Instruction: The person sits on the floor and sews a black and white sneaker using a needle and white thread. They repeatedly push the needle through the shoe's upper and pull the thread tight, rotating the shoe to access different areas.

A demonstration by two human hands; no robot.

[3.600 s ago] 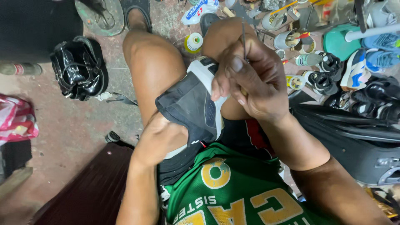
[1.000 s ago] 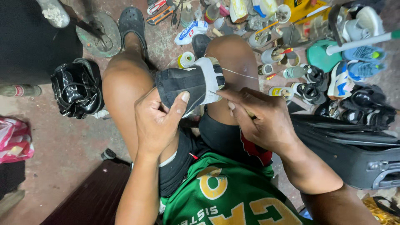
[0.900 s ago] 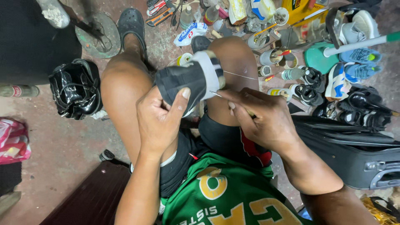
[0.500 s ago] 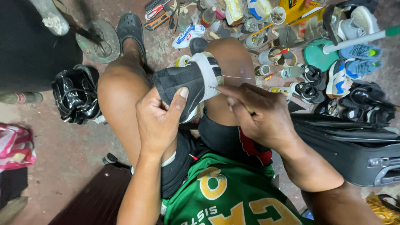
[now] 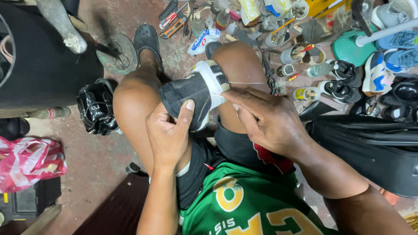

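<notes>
A black and white sneaker rests between my bare knees, sole edge turned toward me. My left hand grips it from below, thumb pressed on the black upper. My right hand sits just right of the shoe, fingers pinched at its white sole edge. A thin pale thread runs taut from the shoe to the right over my knee. Whether a needle is in the fingers is hidden.
The floor ahead is crowded with tools, glue tubes, cans and cups. Several shoes lie at the right above a black case. A black bag and a red plastic bag lie left. A dark bench is under me.
The shoe has been turned and lifted toward my knees. My right hand came down from above it to its sole edge, and the thread now stretches out to the right.
</notes>
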